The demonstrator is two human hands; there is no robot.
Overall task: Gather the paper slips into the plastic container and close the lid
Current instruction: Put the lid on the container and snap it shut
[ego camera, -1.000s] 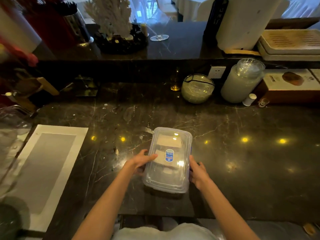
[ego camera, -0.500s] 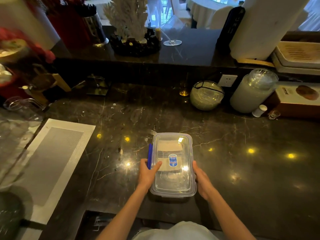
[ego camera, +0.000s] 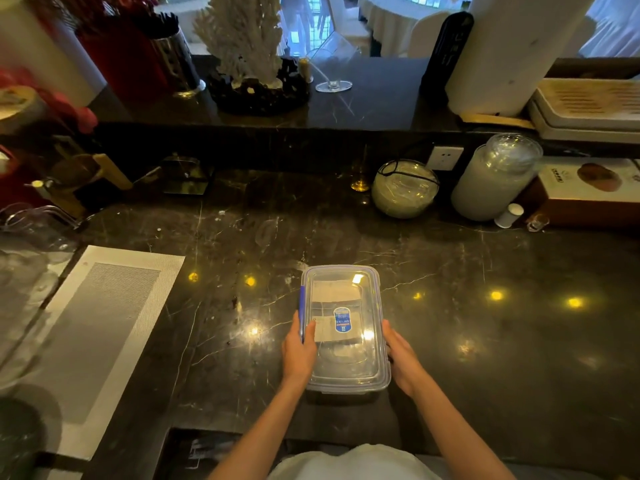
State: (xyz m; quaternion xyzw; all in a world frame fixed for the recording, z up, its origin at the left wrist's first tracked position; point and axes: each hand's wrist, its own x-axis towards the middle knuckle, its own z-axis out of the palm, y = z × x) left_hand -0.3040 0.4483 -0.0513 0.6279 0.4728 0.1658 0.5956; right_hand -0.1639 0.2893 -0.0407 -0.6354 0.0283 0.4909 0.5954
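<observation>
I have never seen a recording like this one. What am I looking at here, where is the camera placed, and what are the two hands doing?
There is no machine here. A person wears a wide-angle camera on the head, so the picture looks forward and down along their own bare arms.

On the dark marble counter lies a clear plastic container with its lid on top. Through the lid you can see paper slips inside and a blue sticker. The left hand presses on the left long side, by a blue clip; the right hand holds the right long side. Whether the clips are fully locked I cannot tell.

A grey placemat lies at the left; jars and boxes stand at the back.
</observation>
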